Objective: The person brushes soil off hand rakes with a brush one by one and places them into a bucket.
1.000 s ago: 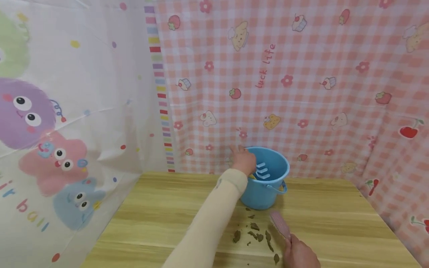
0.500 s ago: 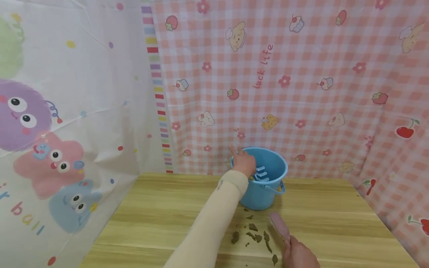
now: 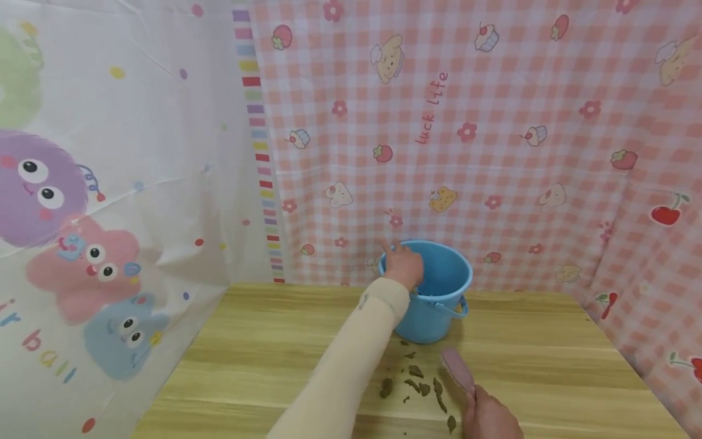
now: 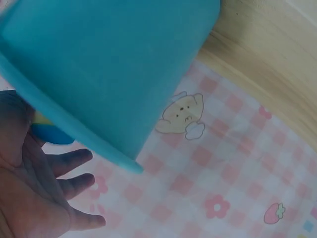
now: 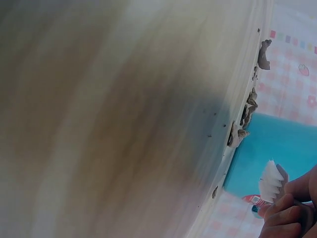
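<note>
My left hand [image 3: 404, 268] is over the near left side of the blue bucket [image 3: 425, 323], which stands upright at the back. In the left wrist view this hand pinches a yellow and blue handle [image 4: 52, 134] beside the bucket's rim, its other fingers spread. That handle seems to belong to the toy rake, whose tines are now hidden by the hand and bucket wall. My right hand [image 3: 492, 416] grips a pink brush [image 3: 457, 369] by its handle, white bristles [image 5: 271, 181] showing in the right wrist view. Left of the brush lie dry brown leaf bits [image 3: 425, 388].
The wooden table [image 3: 247, 353] meets a pink checked cloth [image 3: 351, 134] behind the bucket. A white cartoon-print cloth [image 3: 181, 152] hangs along the left side. The bucket's handle [image 3: 452, 312] hangs down at its right front.
The rake's light-blue tines, seen inside the bucket earlier, have gone out of sight as my left hand shifted slightly right. My right hand and the brush have stayed in place.
</note>
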Demonstrator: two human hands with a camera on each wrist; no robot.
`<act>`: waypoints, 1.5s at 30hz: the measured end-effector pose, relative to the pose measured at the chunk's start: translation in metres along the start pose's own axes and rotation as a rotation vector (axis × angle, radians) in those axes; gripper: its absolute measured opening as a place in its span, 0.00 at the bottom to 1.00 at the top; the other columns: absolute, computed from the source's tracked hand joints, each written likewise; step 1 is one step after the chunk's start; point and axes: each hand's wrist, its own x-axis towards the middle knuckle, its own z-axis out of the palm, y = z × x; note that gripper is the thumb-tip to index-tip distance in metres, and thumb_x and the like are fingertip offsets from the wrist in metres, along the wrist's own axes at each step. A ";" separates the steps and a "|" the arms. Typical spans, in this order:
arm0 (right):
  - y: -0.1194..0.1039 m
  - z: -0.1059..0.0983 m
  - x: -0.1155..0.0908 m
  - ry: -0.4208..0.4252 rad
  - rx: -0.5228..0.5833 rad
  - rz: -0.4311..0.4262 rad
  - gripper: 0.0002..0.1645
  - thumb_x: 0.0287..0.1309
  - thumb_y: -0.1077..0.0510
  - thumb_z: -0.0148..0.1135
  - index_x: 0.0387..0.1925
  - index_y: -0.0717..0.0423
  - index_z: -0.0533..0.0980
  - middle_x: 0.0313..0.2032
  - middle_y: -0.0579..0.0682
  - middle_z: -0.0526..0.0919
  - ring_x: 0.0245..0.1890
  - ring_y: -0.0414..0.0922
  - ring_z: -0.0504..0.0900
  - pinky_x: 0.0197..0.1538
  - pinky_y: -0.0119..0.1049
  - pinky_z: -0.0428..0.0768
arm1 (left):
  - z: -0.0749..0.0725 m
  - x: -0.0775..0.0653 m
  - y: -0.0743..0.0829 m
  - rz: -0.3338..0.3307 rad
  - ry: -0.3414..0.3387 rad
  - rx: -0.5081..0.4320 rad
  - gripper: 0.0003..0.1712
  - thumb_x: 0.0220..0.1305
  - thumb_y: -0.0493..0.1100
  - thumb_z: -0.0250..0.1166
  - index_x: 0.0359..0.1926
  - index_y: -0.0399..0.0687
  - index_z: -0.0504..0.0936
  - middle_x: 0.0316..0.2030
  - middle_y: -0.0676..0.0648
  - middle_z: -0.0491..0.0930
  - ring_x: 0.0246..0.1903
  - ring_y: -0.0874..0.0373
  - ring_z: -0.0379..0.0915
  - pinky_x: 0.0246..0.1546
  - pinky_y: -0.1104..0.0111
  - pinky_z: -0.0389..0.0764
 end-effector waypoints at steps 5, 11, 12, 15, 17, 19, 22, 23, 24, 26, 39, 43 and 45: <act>0.000 0.000 -0.002 0.032 0.006 -0.032 0.22 0.67 0.58 0.55 0.53 0.74 0.73 0.36 0.66 0.83 0.35 0.65 0.83 0.38 0.58 0.79 | -0.004 -0.002 -0.004 0.010 0.004 0.021 0.19 0.72 0.55 0.55 0.58 0.61 0.81 0.66 0.46 0.70 0.72 0.45 0.52 0.67 0.38 0.48; -0.001 -0.001 -0.002 0.124 0.005 -0.063 0.21 0.66 0.59 0.56 0.50 0.75 0.75 0.33 0.65 0.83 0.31 0.63 0.83 0.33 0.56 0.80 | -0.005 -0.005 -0.012 0.021 0.017 0.000 0.21 0.68 0.57 0.60 0.57 0.58 0.82 0.65 0.44 0.70 0.69 0.44 0.55 0.66 0.38 0.49; -0.001 -0.001 -0.002 0.130 0.003 -0.068 0.21 0.66 0.59 0.56 0.50 0.75 0.75 0.33 0.65 0.83 0.30 0.62 0.83 0.33 0.56 0.80 | -0.005 -0.006 -0.013 0.024 0.024 -0.001 0.21 0.66 0.58 0.61 0.55 0.58 0.83 0.63 0.44 0.72 0.67 0.45 0.57 0.66 0.38 0.50; 0.000 -0.003 0.000 0.141 0.006 -0.070 0.20 0.65 0.60 0.57 0.50 0.75 0.75 0.31 0.64 0.83 0.28 0.60 0.83 0.31 0.55 0.80 | -0.005 -0.012 -0.020 0.031 0.052 -0.009 0.20 0.65 0.60 0.62 0.51 0.57 0.85 0.59 0.45 0.74 0.63 0.46 0.60 0.64 0.39 0.52; 0.001 -0.003 0.002 0.141 0.005 -0.073 0.20 0.65 0.60 0.58 0.49 0.75 0.75 0.30 0.62 0.83 0.27 0.59 0.83 0.30 0.54 0.80 | -0.006 -0.015 -0.025 0.032 0.073 -0.034 0.18 0.65 0.60 0.62 0.48 0.58 0.85 0.57 0.47 0.75 0.61 0.48 0.60 0.63 0.40 0.54; 0.003 -0.003 0.005 0.140 0.002 -0.080 0.18 0.64 0.61 0.57 0.46 0.75 0.75 0.27 0.61 0.82 0.25 0.58 0.82 0.27 0.53 0.79 | -0.006 -0.020 -0.030 0.034 0.098 -0.063 0.16 0.66 0.59 0.61 0.45 0.59 0.86 0.55 0.48 0.76 0.60 0.49 0.61 0.62 0.41 0.56; 0.004 -0.003 0.008 0.122 0.010 -0.086 0.15 0.65 0.62 0.53 0.41 0.74 0.75 0.24 0.58 0.80 0.22 0.55 0.80 0.25 0.51 0.77 | -0.006 -0.027 -0.037 0.034 0.121 -0.126 0.15 0.67 0.58 0.60 0.46 0.60 0.85 0.55 0.50 0.76 0.61 0.49 0.60 0.62 0.39 0.54; 0.004 -0.003 0.009 0.116 0.018 -0.086 0.14 0.64 0.62 0.52 0.38 0.73 0.75 0.23 0.57 0.79 0.21 0.54 0.79 0.24 0.50 0.77 | -0.006 -0.030 -0.039 0.036 0.127 -0.143 0.16 0.68 0.58 0.59 0.48 0.60 0.85 0.56 0.50 0.76 0.62 0.49 0.60 0.63 0.39 0.53; 0.003 -0.003 0.010 0.110 0.022 -0.090 0.13 0.63 0.63 0.51 0.37 0.73 0.75 0.22 0.56 0.79 0.20 0.53 0.79 0.23 0.50 0.76 | -0.007 -0.032 -0.042 0.039 0.129 -0.159 0.17 0.69 0.58 0.58 0.51 0.60 0.84 0.58 0.50 0.76 0.64 0.48 0.59 0.64 0.38 0.52; 0.003 -0.003 0.011 0.098 0.030 -0.099 0.12 0.62 0.64 0.50 0.35 0.72 0.75 0.21 0.55 0.78 0.20 0.52 0.78 0.23 0.50 0.76 | -0.007 -0.038 -0.048 0.040 0.126 -0.193 0.20 0.71 0.57 0.57 0.58 0.60 0.81 0.61 0.49 0.74 0.67 0.47 0.56 0.66 0.38 0.49; -0.005 0.005 0.023 -0.013 0.000 -0.119 0.12 0.66 0.61 0.47 0.33 0.68 0.71 0.21 0.57 0.76 0.22 0.53 0.79 0.24 0.51 0.77 | 0.026 -0.095 -0.103 -0.030 0.226 -0.446 0.26 0.70 0.57 0.57 0.67 0.63 0.74 0.68 0.41 0.67 0.72 0.40 0.50 0.65 0.33 0.44; -0.009 0.006 0.025 -0.032 -0.069 -0.110 0.13 0.65 0.59 0.48 0.28 0.65 0.72 0.19 0.55 0.75 0.20 0.51 0.77 0.21 0.50 0.75 | 0.042 -0.123 -0.116 -0.024 0.246 -0.474 0.24 0.70 0.53 0.59 0.65 0.56 0.76 0.69 0.39 0.64 0.72 0.38 0.50 0.65 0.32 0.44; -0.011 0.007 0.025 -0.032 -0.104 -0.105 0.14 0.64 0.59 0.49 0.26 0.64 0.72 0.18 0.55 0.74 0.19 0.51 0.77 0.20 0.50 0.75 | 0.052 -0.137 -0.121 -0.017 0.257 -0.494 0.24 0.69 0.53 0.60 0.63 0.51 0.78 0.70 0.37 0.63 0.72 0.37 0.50 0.65 0.32 0.45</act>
